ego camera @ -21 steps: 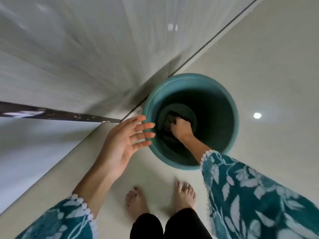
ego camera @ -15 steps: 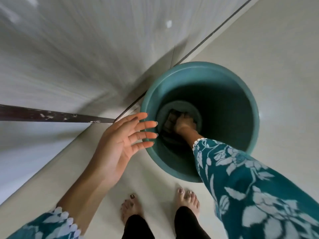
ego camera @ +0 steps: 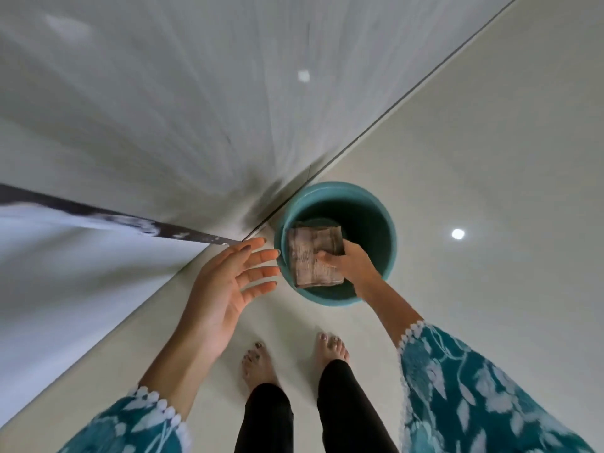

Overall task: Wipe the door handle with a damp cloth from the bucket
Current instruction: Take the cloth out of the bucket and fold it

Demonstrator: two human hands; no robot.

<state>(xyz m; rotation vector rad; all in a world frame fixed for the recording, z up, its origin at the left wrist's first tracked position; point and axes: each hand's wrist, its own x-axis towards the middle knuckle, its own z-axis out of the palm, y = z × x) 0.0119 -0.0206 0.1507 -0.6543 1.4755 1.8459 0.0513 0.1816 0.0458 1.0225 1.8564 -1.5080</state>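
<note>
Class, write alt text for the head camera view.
The right hand holds a folded cloth over a teal bucket on the floor. The left hand is open beside it; bare feet stand below.

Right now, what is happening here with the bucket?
A person stands barefoot on the floor over a teal bucket. The right hand holds a folded cloth above the bucket's opening. The left hand is open and empty beside the bucket. No door handle is in view.
</note>
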